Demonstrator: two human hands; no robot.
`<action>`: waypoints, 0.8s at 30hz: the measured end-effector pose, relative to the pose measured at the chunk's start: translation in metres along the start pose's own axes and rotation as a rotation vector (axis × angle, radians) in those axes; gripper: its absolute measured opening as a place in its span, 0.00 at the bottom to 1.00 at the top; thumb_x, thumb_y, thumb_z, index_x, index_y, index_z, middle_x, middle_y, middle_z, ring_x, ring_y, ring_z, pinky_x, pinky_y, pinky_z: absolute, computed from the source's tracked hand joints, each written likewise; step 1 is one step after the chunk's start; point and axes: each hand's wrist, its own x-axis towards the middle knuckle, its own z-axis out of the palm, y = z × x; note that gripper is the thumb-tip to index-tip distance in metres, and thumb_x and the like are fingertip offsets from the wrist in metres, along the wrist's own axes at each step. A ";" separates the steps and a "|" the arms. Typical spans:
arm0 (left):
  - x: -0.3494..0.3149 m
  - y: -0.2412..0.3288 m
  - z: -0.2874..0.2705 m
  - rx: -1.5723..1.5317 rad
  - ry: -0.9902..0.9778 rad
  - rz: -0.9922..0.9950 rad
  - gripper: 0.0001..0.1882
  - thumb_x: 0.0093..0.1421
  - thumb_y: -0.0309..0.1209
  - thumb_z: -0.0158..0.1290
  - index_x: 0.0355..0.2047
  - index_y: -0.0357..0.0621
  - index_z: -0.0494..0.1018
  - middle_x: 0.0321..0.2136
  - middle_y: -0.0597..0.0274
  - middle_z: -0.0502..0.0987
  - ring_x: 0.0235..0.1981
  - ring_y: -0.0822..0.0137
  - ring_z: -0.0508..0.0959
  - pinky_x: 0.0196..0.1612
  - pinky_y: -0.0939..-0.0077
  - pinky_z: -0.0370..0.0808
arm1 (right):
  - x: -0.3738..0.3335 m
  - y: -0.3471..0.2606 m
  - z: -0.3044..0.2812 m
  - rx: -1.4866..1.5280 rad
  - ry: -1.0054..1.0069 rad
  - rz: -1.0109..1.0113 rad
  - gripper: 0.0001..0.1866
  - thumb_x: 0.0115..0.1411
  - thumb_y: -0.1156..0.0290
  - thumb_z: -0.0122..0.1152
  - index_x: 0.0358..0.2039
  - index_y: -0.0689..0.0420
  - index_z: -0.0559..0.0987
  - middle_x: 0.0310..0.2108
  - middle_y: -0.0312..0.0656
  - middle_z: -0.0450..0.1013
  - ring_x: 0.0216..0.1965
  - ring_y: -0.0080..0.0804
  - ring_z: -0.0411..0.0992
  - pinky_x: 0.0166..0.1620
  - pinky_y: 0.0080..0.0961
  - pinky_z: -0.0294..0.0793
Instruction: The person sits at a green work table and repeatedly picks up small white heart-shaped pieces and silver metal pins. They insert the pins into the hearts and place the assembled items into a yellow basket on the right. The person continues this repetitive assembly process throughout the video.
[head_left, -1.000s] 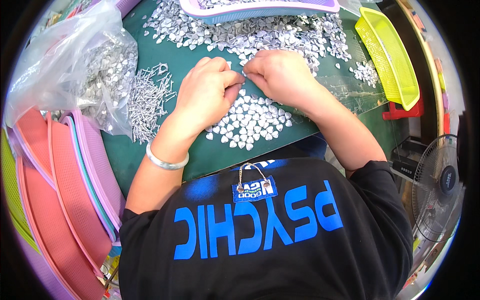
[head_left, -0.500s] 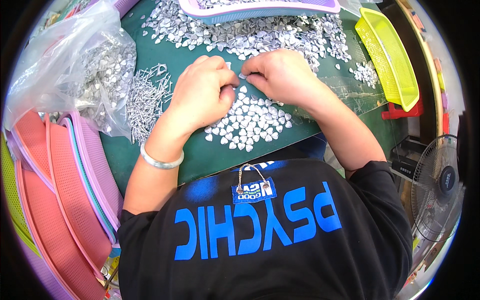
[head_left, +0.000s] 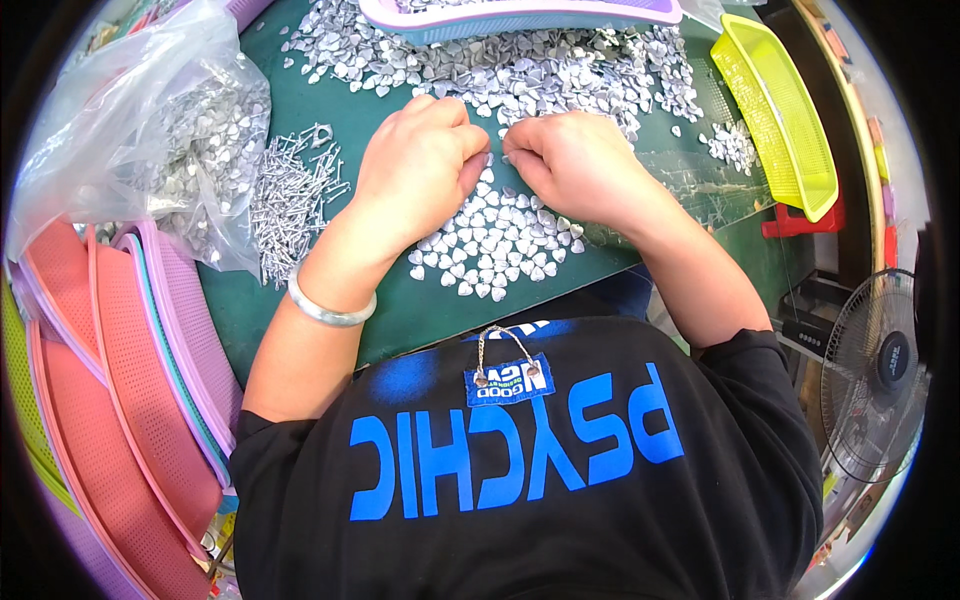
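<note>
A green table [head_left: 430,300] carries everything here. At its left edge a clear plastic bag [head_left: 130,110] lies crumpled, with small silvery bits showing through it. Just right of the bag sits a loose heap of thin metal pins [head_left: 290,195]. Below the bag, off the table's left side, mesh baskets [head_left: 130,380] in pink, salmon and lilac are stacked on edge. At the table's far edge lies a lilac tray [head_left: 520,15]. At its right edge a yellow-green basket [head_left: 790,110] rests tilted. Right of the table, lower down, stands an electric fan [head_left: 880,370].
</note>
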 end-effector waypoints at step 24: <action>-0.008 -0.007 -0.014 -0.088 0.034 -0.112 0.09 0.47 0.22 0.52 0.28 0.44 0.80 0.27 0.62 0.74 0.35 0.57 0.74 0.39 0.65 0.73 | 0.009 0.003 0.000 -0.053 0.042 -0.093 0.07 0.54 0.70 0.53 0.29 0.53 0.80 0.23 0.46 0.76 0.29 0.46 0.76 0.33 0.41 0.75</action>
